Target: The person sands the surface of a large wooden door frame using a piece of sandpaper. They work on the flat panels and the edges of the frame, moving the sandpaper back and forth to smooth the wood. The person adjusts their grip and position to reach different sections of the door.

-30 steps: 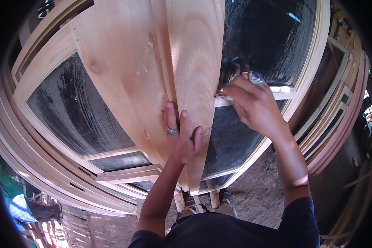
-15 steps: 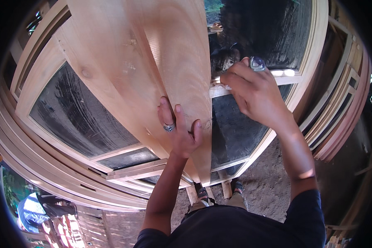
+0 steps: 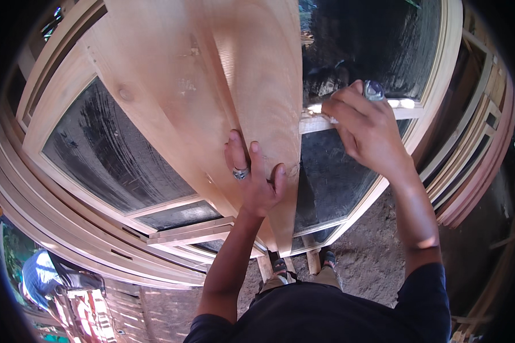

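Observation:
My left hand (image 3: 258, 186) lies with fingers apart on a pale wooden board (image 3: 154, 108), beside a long groove or gap. A ring is on one of its fingers. My right hand (image 3: 369, 126) is closed in a pinch at the light wooden crossbar (image 3: 316, 124) of a glazed frame. A small whitish bit shows at its fingertips, too little to name. Another ring with a large stone sits on that hand. Dark, smeared glass (image 3: 377, 46) fills the frame above the crossbar, and a lower dusty pane (image 3: 332, 171) lies below it.
Another glazed wooden frame (image 3: 57, 123) stands at the left, with several curved-looking frames stacked behind it. More wooden frames (image 3: 469, 166) lean at the right. Bare soil (image 3: 360, 240) is underfoot. A person in a blue top (image 3: 40, 277) is at the lower left.
My right hand has slid slightly right along the crossbar, still pinched. The left hand keeps its place on the board. The view has shifted a little.

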The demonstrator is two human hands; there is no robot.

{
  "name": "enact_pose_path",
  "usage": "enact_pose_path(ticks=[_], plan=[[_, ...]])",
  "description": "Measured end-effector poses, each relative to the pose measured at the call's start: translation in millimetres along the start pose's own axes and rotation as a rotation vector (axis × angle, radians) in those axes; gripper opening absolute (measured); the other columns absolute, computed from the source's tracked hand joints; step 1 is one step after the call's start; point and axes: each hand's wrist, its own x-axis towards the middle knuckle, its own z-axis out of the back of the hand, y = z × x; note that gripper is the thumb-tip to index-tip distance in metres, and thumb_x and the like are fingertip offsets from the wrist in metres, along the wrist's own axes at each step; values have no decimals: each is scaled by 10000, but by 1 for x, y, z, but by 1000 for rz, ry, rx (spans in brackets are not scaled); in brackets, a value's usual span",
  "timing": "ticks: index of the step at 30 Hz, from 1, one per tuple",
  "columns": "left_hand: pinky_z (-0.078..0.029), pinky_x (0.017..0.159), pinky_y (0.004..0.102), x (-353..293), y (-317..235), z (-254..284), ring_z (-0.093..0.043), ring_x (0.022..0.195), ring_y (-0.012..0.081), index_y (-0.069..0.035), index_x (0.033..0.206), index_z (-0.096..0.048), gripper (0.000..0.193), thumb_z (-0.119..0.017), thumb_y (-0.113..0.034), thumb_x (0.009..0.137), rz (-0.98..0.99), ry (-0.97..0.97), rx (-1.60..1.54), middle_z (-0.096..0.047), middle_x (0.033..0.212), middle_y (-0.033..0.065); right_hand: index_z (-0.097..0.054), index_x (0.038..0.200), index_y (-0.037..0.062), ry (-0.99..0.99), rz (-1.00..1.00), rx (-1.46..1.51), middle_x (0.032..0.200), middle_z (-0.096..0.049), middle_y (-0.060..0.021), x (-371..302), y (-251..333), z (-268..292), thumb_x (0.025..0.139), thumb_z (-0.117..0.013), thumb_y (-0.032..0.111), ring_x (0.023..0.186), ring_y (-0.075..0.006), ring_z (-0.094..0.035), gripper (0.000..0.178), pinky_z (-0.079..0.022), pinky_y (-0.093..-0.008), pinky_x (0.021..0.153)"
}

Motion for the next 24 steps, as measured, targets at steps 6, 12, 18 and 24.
enact_pose_path(ticks=[6,12,18,24], plan=[[-222,1108,629,1,1,-1,-292,1397,512,-41,1529,-275,720,-565,-299,923,-6,-16,6,-225,1542,359,-660,941,49,-1,31,-4,958,-630,-69,8,3,2,710,-667,-65,785,-265,-652,257,-543,-376,735],[-229,1102,631,2,1,-1,-296,1391,513,-39,1530,-270,723,-566,-294,921,-7,-10,10,-225,1543,357,-655,932,68,-15,13,-1,941,-621,-66,10,8,-1,724,-654,-32,802,-259,-640,230,-515,-362,774],[-229,1101,629,2,0,-3,-287,1399,516,-39,1528,-265,729,-568,-279,910,-9,-6,22,-226,1539,361,-642,945,52,1,-28,11,952,-615,-83,2,9,-3,709,-684,-53,810,-286,-633,262,-519,-384,727],[-236,1099,629,2,1,3,-285,1402,514,-37,1519,-283,722,-574,-273,903,-10,-1,22,-232,1536,362,-659,938,86,-11,-114,10,944,-604,-67,-16,-12,11,735,-660,5,790,-270,-644,218,-492,-380,818]])
